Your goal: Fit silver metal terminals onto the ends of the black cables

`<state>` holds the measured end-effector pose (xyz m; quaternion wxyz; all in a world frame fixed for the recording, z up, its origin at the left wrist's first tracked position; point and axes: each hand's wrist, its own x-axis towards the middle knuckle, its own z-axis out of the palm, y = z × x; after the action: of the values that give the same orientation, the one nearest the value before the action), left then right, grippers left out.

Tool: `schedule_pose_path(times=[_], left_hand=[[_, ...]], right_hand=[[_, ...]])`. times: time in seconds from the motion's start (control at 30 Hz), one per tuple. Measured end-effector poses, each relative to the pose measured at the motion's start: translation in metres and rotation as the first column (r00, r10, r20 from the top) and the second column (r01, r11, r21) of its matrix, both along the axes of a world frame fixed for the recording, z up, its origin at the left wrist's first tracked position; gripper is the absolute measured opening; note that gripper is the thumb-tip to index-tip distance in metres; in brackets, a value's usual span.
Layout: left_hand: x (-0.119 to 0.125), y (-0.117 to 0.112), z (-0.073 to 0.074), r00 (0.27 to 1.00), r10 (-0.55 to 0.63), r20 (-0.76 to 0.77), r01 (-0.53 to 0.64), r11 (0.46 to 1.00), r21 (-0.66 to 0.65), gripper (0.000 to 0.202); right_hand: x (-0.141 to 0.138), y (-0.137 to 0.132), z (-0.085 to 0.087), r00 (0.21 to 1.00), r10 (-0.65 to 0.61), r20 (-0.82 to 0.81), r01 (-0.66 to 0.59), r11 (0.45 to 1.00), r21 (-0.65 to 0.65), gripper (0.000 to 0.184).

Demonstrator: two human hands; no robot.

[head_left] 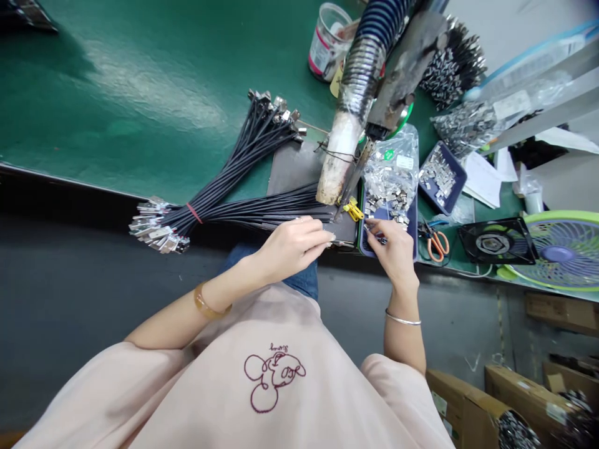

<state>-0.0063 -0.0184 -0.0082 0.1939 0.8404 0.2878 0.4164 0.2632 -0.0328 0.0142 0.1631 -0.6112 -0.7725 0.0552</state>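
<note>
My left hand (299,246) is closed in a pinch at the bench edge, beside the free ends of a bundle of black cables (262,209). A small pale tip shows at its fingers, too small to name. Over the near end of a blue tray (412,240) of small metal connector shells (397,199), my right hand (393,249) has its thumb and fingers together; what they pinch is not clear. A red band (194,212) ties the cables, which have metal connectors (159,227) at the far left end. Above the hands hangs a soldering iron (358,174).
A ribbed extraction hose (353,93) comes down beside the iron. Yellow clips (353,209) sit between my hands. To the right are another tray of metal parts (440,174), orange-handled scissors (438,246) and a fan (556,252). A plastic cup (322,47) stands behind.
</note>
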Motion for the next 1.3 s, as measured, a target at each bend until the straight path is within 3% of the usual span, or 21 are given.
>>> schedule_pose_path(times=[0.1,0.2,0.23,0.3,0.37,0.4,0.47,0.6,0.8,1.13,1.3], left_hand=[[0.004,-0.004,0.005,0.999,-0.031,0.017,0.032,0.995,-0.096,0.018],[0.008,-0.006,0.006,0.996,0.032,0.079,-0.003,0.94,-0.342,0.012],[0.009,-0.006,0.005,0.991,0.049,0.121,0.012,0.889,-0.458,0.01],[0.009,-0.005,0.005,0.968,0.081,0.238,0.103,0.736,-0.669,0.008],[0.009,-0.003,0.005,0.929,0.121,0.35,0.219,0.584,-0.782,0.012],[0.009,-0.003,0.005,0.912,0.146,0.385,0.255,0.533,-0.807,0.014],[0.009,-0.002,0.005,0.886,0.205,0.416,0.278,0.484,-0.83,0.017],[0.014,-0.001,0.007,0.862,0.287,0.419,0.251,0.477,-0.842,0.016],[0.02,0.0,0.011,0.838,0.311,0.448,0.281,0.458,-0.844,0.013],[0.019,-0.003,0.006,0.843,0.3,0.446,0.229,0.55,-0.803,0.014],[0.016,-0.002,0.002,0.831,0.294,0.472,0.257,0.549,-0.795,0.011]], right_hand=[[0.0,0.004,0.002,0.997,-0.01,0.078,0.013,0.999,-0.037,0.013],[0.004,0.009,0.005,0.997,-0.067,0.04,0.07,0.993,-0.091,0.013],[0.006,0.01,0.005,0.997,-0.08,-0.001,0.08,0.991,-0.109,0.015],[0.009,0.01,0.004,0.991,-0.099,-0.085,0.088,0.988,-0.126,0.019],[0.009,0.006,0.005,0.978,-0.132,-0.164,0.118,0.989,-0.093,0.019],[0.007,0.003,0.005,0.964,-0.158,-0.213,0.149,0.987,-0.056,0.018],[-0.004,-0.006,0.008,0.914,-0.208,-0.347,0.231,0.973,0.025,0.016],[-0.042,-0.025,0.011,0.755,-0.185,-0.629,0.325,0.939,0.114,0.015],[-0.086,-0.032,-0.007,0.702,-0.025,-0.712,0.212,0.962,0.175,0.002],[-0.089,-0.03,-0.017,0.528,-0.115,-0.841,0.171,0.985,-0.027,0.009],[-0.087,-0.031,-0.019,0.488,-0.119,-0.865,0.101,0.992,-0.079,0.007]])
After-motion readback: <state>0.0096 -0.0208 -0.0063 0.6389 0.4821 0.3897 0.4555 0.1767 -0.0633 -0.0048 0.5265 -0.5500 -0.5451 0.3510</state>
